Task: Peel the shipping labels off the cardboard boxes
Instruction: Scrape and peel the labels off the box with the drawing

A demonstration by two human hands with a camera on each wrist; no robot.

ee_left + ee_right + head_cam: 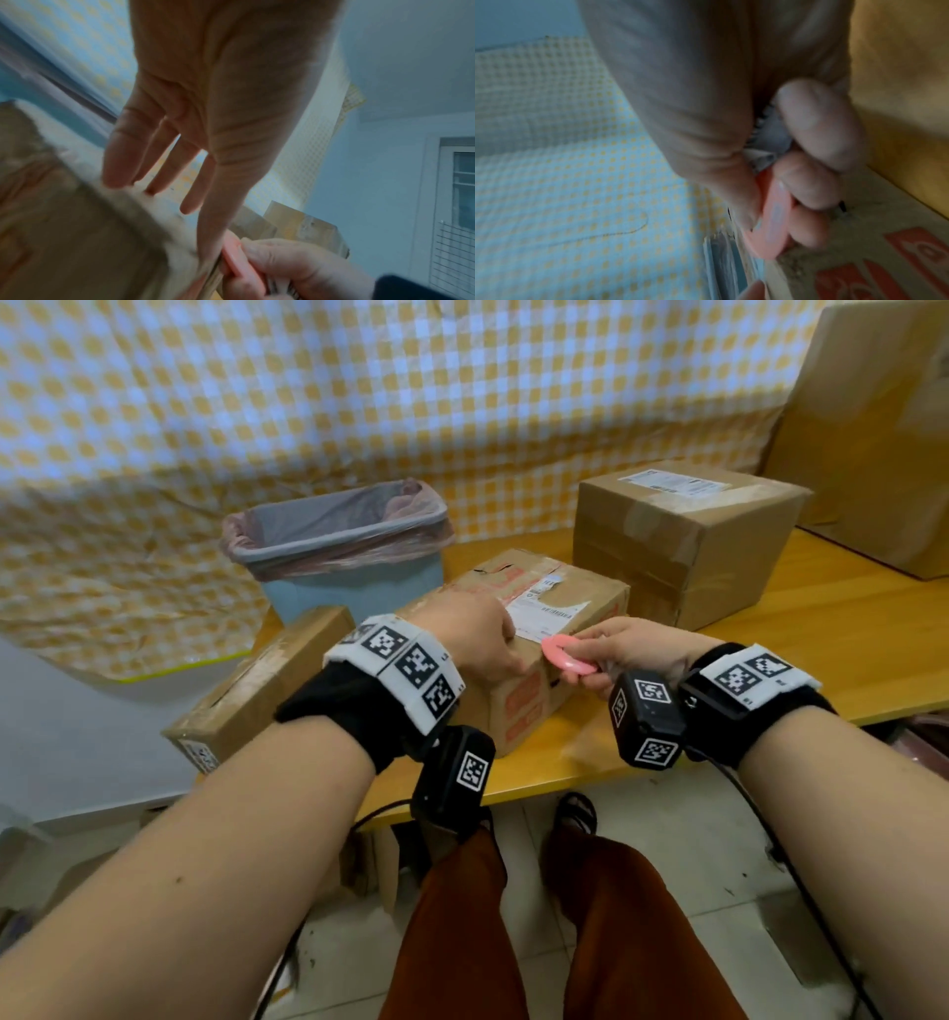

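A: What does the head view show?
B: The left hand [475, 636] rests on the near left top of a red-printed cardboard box [518, 706] on the yellow table [821, 629], fingers straight. The right hand [626, 649] pinches a pink scraper [567, 654] at the near edge of the box's shipping label [547, 608]. A second labelled box [683, 541] stands far right, a lined bin [339, 546] far left, another box [257, 690] near left.
A: And the left wrist view?
B: The left hand [218, 101] is spread, fingers [120, 160] straight, tips on the blurred box [77, 233]. The right hand [290, 268] curls round the scraper [236, 261].
A: The right wrist view?
B: Blurred, but the right hand [731, 101] clamps thumb and fingers [816, 125] on the scraper [772, 219], its tip at the box [859, 263] edge.
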